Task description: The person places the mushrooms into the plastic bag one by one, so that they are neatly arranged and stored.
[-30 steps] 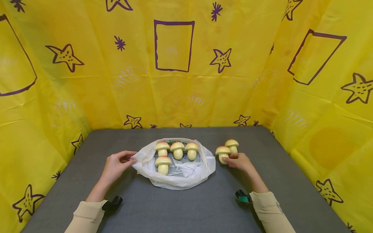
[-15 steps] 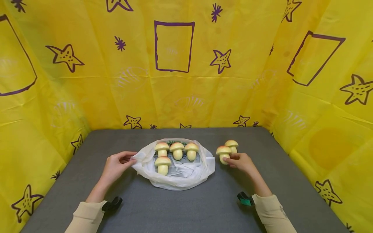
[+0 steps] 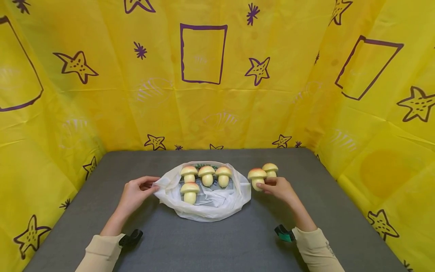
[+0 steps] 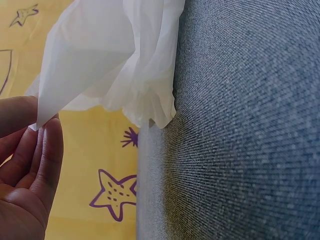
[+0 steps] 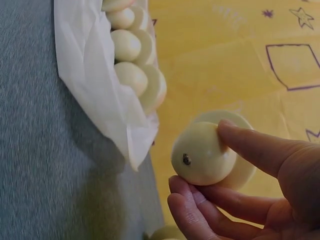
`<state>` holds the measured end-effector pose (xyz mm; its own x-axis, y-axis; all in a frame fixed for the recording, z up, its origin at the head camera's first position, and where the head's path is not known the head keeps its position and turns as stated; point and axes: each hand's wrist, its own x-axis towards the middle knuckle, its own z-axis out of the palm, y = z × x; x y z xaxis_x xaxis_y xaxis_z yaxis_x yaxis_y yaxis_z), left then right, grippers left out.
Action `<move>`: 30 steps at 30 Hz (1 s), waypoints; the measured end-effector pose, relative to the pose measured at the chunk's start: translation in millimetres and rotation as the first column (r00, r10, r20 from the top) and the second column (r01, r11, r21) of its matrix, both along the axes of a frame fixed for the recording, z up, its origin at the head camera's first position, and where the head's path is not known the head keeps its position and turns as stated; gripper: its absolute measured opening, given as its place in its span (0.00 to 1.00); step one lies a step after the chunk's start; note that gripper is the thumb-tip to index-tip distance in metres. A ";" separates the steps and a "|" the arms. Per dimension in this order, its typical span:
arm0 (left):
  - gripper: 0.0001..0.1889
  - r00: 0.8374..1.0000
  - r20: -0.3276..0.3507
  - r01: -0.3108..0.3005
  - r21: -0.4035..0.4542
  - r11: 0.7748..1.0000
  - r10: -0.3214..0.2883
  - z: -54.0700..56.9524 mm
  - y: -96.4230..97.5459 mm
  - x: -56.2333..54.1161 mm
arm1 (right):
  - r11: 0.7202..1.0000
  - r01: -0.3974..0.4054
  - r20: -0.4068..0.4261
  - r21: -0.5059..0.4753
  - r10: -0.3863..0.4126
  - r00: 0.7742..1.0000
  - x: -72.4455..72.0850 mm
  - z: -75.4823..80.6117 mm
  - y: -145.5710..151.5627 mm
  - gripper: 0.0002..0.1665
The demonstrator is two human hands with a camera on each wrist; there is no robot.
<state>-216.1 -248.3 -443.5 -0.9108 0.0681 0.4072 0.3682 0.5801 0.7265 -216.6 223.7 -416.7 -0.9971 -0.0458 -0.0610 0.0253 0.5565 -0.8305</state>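
My left hand (image 3: 135,192) pinches the left corner of a white plastic bag (image 3: 210,214) between thumb and fingers; the left wrist view shows the bag's edge (image 4: 90,55) caught there. Several toy mushrooms, one of them the front mushroom (image 3: 190,193), lie inside the bag's wide mouth. To the right of the bag, my right hand (image 3: 279,190) holds a mushroom (image 3: 257,177) by its stem. In the right wrist view this mushroom (image 5: 202,155) shows a dark spot under its stem. Another mushroom (image 3: 270,169) stands just behind it on the table.
A dark grey cloth covers the table (image 3: 210,249). Yellow curtains (image 3: 204,113) with purple star drawings enclose the back and both sides. Something green (image 3: 200,165) shows at the back inside the bag.
My right hand has shifted slightly left and up with its mushroom, nearer the bag's rim. The left hand and the bag look the same.
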 end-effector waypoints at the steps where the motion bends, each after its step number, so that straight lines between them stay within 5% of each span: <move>1: 0.14 1.000 0.000 -0.001 0.000 1.000 0.001 -0.1 -0.1 -0.1 | 1.000 -0.003 -0.003 0.000 0.003 1.000 -0.1 0.1 -1.4 0.24; 30: 0.14 1.000 0.002 0.002 0.002 1.000 -0.002 2.3 0.7 0.2 | 0.989 -0.134 -0.028 -0.063 0.132 0.991 -9.5 5.8 -49.1 0.27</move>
<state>-215.9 -247.6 -441.1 -0.9116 0.0689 0.4052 0.3676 0.5777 0.7287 -226.1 174.6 -410.8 -0.9830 -0.1814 -0.0297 -0.0659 0.4986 -0.8643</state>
